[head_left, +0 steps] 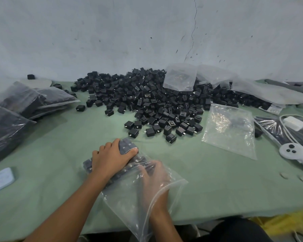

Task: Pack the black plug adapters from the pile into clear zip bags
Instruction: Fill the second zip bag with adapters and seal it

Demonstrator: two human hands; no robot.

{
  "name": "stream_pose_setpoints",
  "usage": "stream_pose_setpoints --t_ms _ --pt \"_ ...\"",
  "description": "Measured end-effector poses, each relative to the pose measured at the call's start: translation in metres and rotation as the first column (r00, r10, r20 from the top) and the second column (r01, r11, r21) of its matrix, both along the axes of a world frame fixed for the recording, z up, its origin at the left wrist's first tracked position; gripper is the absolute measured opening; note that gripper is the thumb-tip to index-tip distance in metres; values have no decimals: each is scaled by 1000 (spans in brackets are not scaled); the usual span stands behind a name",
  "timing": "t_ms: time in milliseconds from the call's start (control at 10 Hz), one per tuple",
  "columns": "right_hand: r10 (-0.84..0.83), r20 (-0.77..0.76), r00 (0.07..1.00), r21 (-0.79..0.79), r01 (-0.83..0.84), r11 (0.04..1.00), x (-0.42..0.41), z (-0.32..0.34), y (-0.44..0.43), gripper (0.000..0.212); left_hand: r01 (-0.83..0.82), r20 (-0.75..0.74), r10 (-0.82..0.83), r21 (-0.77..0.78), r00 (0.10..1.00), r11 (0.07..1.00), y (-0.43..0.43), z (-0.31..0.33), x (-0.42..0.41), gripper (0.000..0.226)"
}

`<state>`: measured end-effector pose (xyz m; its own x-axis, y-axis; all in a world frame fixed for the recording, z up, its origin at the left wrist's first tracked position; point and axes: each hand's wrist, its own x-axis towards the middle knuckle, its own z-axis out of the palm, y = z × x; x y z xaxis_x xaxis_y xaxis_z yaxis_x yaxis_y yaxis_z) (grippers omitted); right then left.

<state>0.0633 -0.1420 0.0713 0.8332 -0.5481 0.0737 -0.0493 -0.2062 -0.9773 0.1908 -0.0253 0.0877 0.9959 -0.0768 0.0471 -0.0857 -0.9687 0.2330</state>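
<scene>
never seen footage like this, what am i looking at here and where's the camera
No machine here: a person works with bare hands, and the single picture comes from a camera worn on their head, looking down. On the green cloth-covered table lies a big pile of black plug adapters, filled clear bags to the left, an empty clear zip bag and a white handheld controller to the right. The left hand grips a block of black adapters; the right hand is inside an open clear zip bag, blurred, grip unclear.
</scene>
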Motion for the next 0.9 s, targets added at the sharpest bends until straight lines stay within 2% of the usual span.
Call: stream_pose_setpoints --t_ms 300,400,500,700,800,900 --pt "-80 -5 997 -122 79 989 7 1 6 15 2 9 -2 -7 1000 1000 2 -1 -1 109" --pt "-99 15 995 -98 100 990 8 -2 5 17 -1 12 2 -5 1000 1000 1 -1 -1 109" --pt "-73 10 997 -95 74 993 8 -4 4 12 -1 13 1 -8 1000 1000 1 -1 -1 107" --pt "-24 25 999 -195 28 980 8 -13 -4 6 3 14 -3 -2 1000 1000 1 -1 -1 106" --pt "9 -28 1000 -244 -16 970 10 -8 -8 10 4 19 -4 -7 1000 1000 1 0 -2 105" --pt "110 -201 973 -284 -165 945 7 -3 -8 32 5 21 -5 -11 1000 1000 2 0 -2 102"
